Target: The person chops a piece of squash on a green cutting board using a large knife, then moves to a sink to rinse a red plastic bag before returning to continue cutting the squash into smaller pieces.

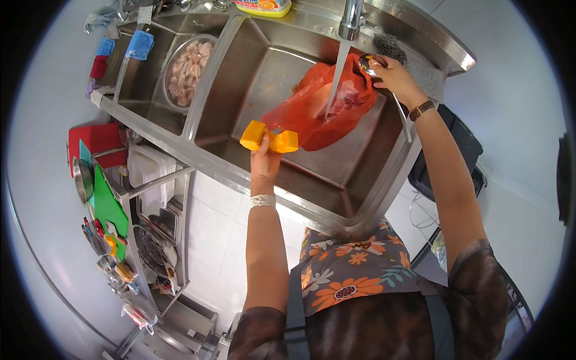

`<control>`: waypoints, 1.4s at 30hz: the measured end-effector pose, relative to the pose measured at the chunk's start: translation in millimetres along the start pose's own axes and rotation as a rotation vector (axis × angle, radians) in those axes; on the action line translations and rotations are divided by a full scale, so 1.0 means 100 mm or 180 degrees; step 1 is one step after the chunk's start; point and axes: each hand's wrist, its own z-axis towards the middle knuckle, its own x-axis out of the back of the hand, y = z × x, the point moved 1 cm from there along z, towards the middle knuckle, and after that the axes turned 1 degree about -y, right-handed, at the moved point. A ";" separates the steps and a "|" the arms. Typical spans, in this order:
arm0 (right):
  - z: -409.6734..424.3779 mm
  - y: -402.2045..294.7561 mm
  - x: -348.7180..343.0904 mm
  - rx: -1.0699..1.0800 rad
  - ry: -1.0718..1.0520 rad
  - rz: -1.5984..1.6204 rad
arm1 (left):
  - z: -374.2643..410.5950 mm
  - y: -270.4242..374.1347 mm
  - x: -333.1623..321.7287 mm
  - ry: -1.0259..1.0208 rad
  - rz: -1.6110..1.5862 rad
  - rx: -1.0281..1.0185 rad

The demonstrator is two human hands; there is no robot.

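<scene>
My left hand (265, 159) grips a chunk of orange-yellow pumpkin (284, 140), scooped hollow in the middle, over the near left part of the large steel sink basin (252, 85). At the far right of that basin, my right hand (396, 78) holds a metal spoon (366, 64) with orange bits on its bowl. What looks like its handle (402, 117) shows below the wrist. Between my hands, a red plastic bag (292, 110) lies open in the basin with raw meat (344, 96) inside. Water runs from the faucet (350, 27) onto the meat.
A bowl of pale raw meat pieces (189, 74) stands in the smaller left basin. Behind the sink are a yellow bottle (265, 6) and a dark scouring pad (390, 47). A steel rack (157, 182) with containers stands left; a black bin (454, 144) stands right.
</scene>
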 end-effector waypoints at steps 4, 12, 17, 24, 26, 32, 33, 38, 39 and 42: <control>0.00 -0.08 0.14 0.0506 0.0326 0.1030 | -0.01 0.00 0.20 0.0143 0.0356 -0.0353; -0.39 0.75 0.93 0.1282 0.0389 -0.0572 | -1.03 0.34 0.30 0.0263 -0.1407 -0.0211; -1.23 0.40 0.50 0.0796 0.1554 0.1119 | -2.13 0.70 0.76 0.0221 -0.1840 0.0039; -1.31 0.05 -1.10 0.1595 0.1589 -0.0727 | -3.91 1.28 2.50 0.1071 -0.0840 -0.0535; -0.89 -0.01 -2.14 0.0574 0.0482 0.1991 | -4.41 1.47 2.84 0.1574 -0.1162 -0.0909; -0.73 -0.54 -5.35 -0.0405 -0.1176 0.2688 | -5.21 1.51 3.80 0.2651 -0.2572 -0.2541; -0.86 -0.67 -5.81 -0.0565 -0.1150 0.2510 | -5.28 1.52 3.89 0.2875 -0.2745 -0.2702; -1.41 -1.32 -7.98 -0.0973 -0.1353 0.2378 | -5.63 1.29 4.51 0.3492 -0.3394 -0.2531; -1.42 -1.43 -8.41 -0.0987 -0.1471 0.2429 | -5.65 1.36 4.63 0.3596 -0.3490 -0.2460; -1.31 -1.72 -9.54 -0.1085 -0.1744 0.2455 | -5.67 1.66 5.05 0.4208 -0.3543 -0.2461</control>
